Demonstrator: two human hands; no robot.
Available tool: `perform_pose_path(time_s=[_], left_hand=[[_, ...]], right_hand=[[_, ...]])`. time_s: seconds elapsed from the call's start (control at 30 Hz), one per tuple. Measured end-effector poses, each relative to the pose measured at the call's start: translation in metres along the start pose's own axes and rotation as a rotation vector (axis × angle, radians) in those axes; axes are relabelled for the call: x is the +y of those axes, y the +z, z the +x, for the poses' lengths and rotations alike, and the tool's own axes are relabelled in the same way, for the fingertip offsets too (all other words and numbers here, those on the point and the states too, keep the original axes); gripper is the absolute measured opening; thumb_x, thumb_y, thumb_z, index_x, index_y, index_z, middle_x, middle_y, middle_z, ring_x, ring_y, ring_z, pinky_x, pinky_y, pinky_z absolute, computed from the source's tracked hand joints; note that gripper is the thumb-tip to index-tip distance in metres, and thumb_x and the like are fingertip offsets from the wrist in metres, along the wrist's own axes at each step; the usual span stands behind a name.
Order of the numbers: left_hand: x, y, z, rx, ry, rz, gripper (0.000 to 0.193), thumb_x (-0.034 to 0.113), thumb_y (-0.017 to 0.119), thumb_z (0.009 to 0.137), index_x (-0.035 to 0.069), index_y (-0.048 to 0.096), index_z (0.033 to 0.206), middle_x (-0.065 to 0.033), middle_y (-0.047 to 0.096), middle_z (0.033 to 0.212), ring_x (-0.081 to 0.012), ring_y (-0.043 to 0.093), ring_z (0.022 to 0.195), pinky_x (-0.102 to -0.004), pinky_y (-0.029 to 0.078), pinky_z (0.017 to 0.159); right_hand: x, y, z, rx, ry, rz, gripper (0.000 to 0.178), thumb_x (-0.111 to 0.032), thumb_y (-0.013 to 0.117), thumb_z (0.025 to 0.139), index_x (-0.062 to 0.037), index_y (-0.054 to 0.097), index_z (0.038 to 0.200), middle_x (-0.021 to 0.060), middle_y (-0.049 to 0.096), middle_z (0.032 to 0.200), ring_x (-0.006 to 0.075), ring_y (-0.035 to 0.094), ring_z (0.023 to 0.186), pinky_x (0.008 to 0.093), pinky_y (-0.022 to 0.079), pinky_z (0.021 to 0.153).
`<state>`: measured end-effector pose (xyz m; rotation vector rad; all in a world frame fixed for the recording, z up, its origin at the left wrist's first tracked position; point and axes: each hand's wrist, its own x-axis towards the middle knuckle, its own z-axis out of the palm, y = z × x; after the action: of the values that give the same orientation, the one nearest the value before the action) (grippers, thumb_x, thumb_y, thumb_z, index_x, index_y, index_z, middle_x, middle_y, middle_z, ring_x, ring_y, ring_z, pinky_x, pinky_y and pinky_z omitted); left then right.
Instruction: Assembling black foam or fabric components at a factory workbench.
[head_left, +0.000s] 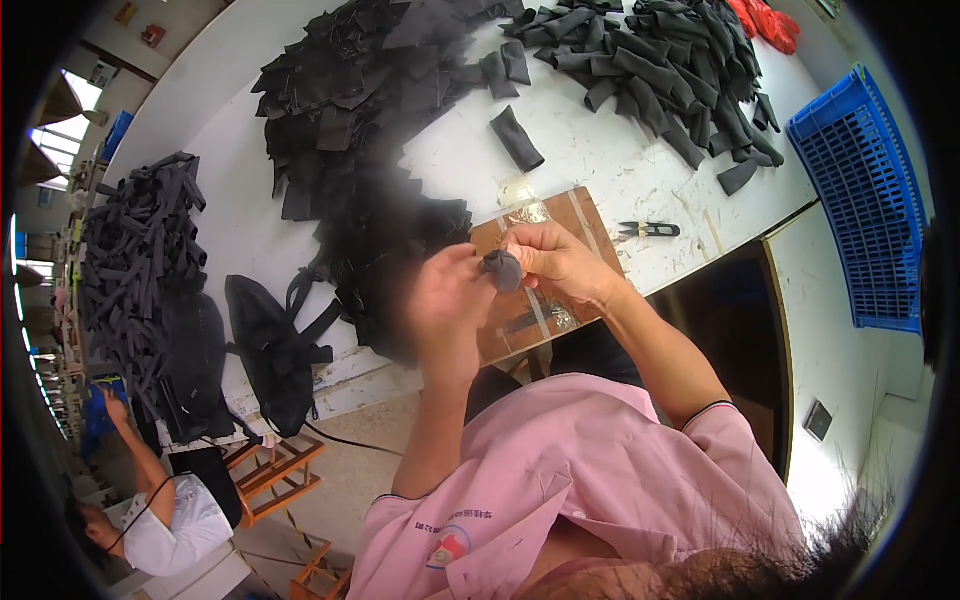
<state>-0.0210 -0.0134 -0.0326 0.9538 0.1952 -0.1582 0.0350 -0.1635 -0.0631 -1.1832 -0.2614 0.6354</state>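
A small dark grey fabric piece (504, 272), bunched and rounded at its near end, is up in front of me over a brown wooden board (588, 222). My right hand (560, 262) pinches it between thumb and fingers. Close against its left side is my left hand (447, 300), smeared by motion, so its grip cannot be made out. To the right of the board lie black-handled thread snips (652, 230). A single dark fabric tube (517, 138) rests on the white table beyond the board.
A large heap of black fabric pieces (335, 90) spreads left of the board. Rolled dark tubes (660, 70) pile at the far right. Black strips (140, 270) and a black bag (265, 345) lie left. A blue crate (860, 190) stands right; another person (175, 520) sits lower left.
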Motion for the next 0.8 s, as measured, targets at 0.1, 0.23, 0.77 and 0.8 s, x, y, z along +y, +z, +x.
perform_pose_path(time_s=[0.1,0.23,0.77,0.8], left_hand=[[0.006,0.006,0.011,0.076,0.537,0.604,0.032,0.001,0.060,0.078,-0.002,0.050,0.108,-0.0090,0.057,0.087,-0.0079,0.052,0.076,-0.0203,0.044,0.067],[0.021,0.016,0.013,-0.138,0.664,0.585,0.014,-0.009,0.055,0.073,-0.005,0.059,0.086,-0.0100,0.061,0.090,-0.0189,0.054,0.091,-0.0300,0.042,0.083],[0.038,0.042,0.019,-0.310,0.277,0.892,0.010,0.001,0.066,0.070,0.000,0.059,0.078,-0.0056,0.059,0.080,-0.0146,0.055,0.076,-0.0263,0.044,0.069],[0.026,0.037,0.022,-0.251,0.401,1.013,0.011,-0.001,0.068,0.067,-0.001,0.058,0.074,-0.0037,0.057,0.076,-0.0094,0.052,0.069,-0.0225,0.042,0.062]], right_hand=[[-0.008,-0.001,-0.007,0.066,0.010,-0.185,0.032,-0.035,0.053,0.085,-0.0038,0.055,0.076,-0.0022,0.047,0.062,0.0066,0.041,0.056,0.0213,0.035,0.052],[-0.030,0.012,-0.016,0.311,-0.264,-0.398,0.039,-0.041,0.055,0.082,-0.0015,0.055,0.081,0.0020,0.048,0.061,0.0129,0.046,0.058,0.0275,0.039,0.054],[-0.008,0.008,-0.020,0.217,-0.680,-0.960,0.023,-0.025,0.054,0.083,-0.0035,0.058,0.078,0.0095,0.054,0.069,0.0304,0.054,0.064,0.0369,0.043,0.055],[0.010,0.002,-0.023,0.151,-0.479,-0.741,0.025,-0.028,0.051,0.085,-0.0037,0.056,0.078,0.0123,0.054,0.069,0.0326,0.053,0.063,0.0387,0.043,0.056]])
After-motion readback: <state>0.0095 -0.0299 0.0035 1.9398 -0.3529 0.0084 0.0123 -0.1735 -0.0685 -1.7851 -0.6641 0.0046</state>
